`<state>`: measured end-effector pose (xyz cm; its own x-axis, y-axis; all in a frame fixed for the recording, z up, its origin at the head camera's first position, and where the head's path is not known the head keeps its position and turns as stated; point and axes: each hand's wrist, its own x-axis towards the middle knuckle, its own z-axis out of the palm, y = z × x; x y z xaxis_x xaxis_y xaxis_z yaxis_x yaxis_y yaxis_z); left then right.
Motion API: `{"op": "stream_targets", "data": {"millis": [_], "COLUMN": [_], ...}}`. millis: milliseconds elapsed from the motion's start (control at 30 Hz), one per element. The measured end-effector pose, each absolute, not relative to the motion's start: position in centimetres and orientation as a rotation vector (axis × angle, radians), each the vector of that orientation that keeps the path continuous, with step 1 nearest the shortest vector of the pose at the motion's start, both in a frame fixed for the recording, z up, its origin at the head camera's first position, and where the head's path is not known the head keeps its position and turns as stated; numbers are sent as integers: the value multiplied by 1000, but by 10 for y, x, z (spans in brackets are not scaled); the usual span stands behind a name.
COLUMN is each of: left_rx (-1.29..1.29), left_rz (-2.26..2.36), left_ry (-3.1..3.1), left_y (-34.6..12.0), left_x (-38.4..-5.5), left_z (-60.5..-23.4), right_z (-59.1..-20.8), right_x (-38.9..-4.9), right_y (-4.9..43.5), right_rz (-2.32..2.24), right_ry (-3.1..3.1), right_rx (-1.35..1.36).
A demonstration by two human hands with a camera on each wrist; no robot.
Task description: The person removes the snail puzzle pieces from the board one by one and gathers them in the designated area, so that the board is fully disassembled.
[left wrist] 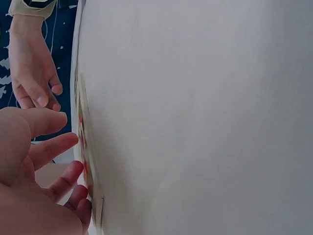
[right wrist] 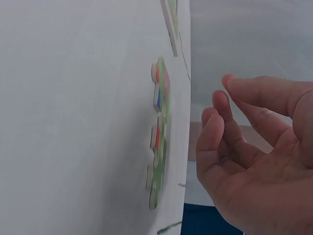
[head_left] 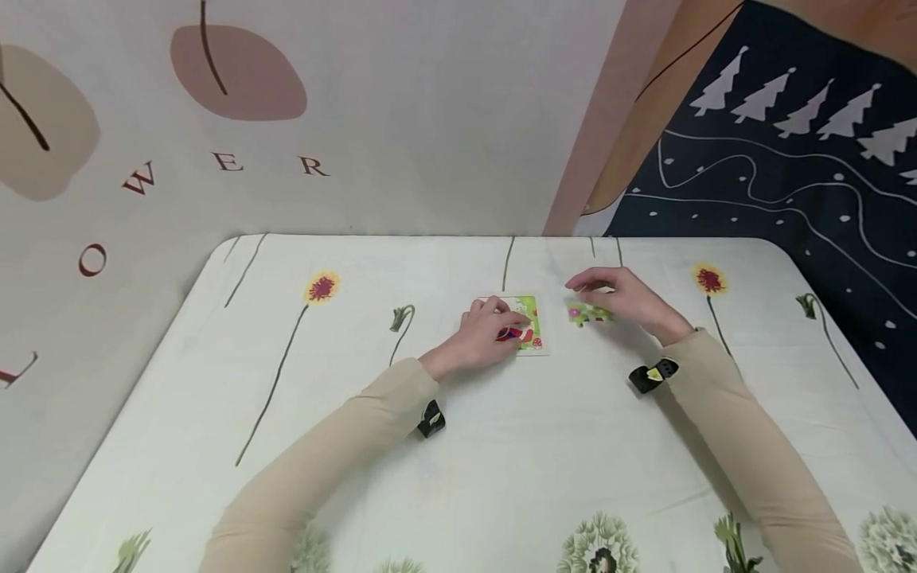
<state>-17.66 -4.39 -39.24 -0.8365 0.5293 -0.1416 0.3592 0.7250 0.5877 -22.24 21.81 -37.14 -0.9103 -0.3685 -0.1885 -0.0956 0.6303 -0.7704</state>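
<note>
A small square picture puzzle (head_left: 530, 309) in a pale frame lies flat near the far side of the table, green with red figures. My left hand (head_left: 481, 336) rests over its left part with fingers spread, covering much of the picture. In the left wrist view the fingertips touch or nearly touch the puzzle's face (left wrist: 89, 161). Just right of it lie colourful jigsaw pieces (head_left: 589, 313), seen edge-on with knobbed outlines in the right wrist view. Above them hovers my right hand (head_left: 626, 302), fingers loosely bent, nothing between thumb and fingertips.
A white cloth (head_left: 501, 469) printed with flowers and stems covers the table. Its far edge meets a pale hanging (head_left: 430, 143) with letters. To the right hangs a dark cloth (head_left: 774, 175) with white trees. Both wrists carry black cameras (head_left: 653, 376).
</note>
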Motion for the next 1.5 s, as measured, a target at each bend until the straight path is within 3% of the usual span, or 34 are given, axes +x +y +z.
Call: {"op": "stream_targets", "data": {"millis": [1500], "left_rx": [898], "left_rz": [858], "left_ry": [2529], "left_y": [-56], "left_x": [-197], "left_z": [-408], "right_z": [-395], "right_x": [-254], "right_y": [151], "right_rz": [-1115], "right_ry": [2403], "right_rx": [-611]}}
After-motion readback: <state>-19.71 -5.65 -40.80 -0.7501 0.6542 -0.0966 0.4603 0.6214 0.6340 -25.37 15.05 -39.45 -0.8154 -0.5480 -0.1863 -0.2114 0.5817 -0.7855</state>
